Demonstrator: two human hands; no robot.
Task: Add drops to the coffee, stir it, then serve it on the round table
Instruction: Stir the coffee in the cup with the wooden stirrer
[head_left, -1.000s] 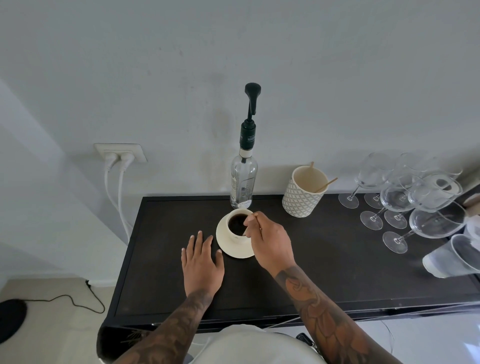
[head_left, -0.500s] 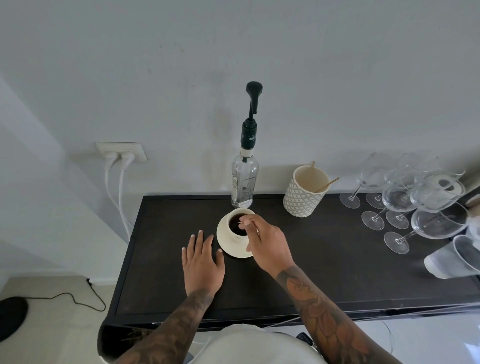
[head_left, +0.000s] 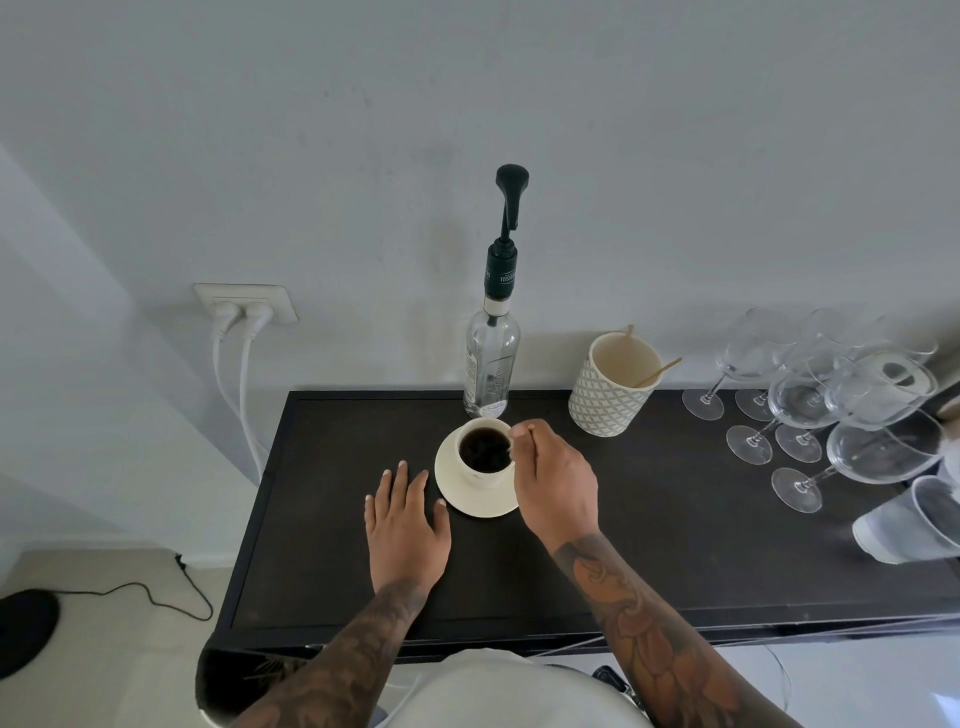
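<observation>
Against a pale wall, a dark sideboard (head_left: 322, 519) carries our coffee things. At far left a wall socket (head_left: 244, 303) feeds two white cables down past its edge. Our left hand (head_left: 406, 525) lies flat on the top, fingers spread and holding nothing, its thumb just beside the saucer (head_left: 457, 488). On that saucer stands the cup (head_left: 484, 454), nearly full of black coffee. Behind it, close to the wall, a clear pump bottle (head_left: 492, 364) stands upright. Our right hand (head_left: 556, 480) hovers at the cup's right rim, fingers pinching a thin wooden stirrer (head_left: 530, 429) whose lower end we cannot make out against the dark liquid. Further right sits a patterned pot (head_left: 605, 400) with more sticks, then a cluster of stemmed glasses (head_left: 810, 405), some tipped over.

We judge the stirring under way and the serving not yet begun. With the cup so full, a brisk stir could slop coffee onto the saucer. Nothing steadies the cup itself, so a knock from our knuckles could shift it. Carrying it off, a swing rightward risks the glasses.
</observation>
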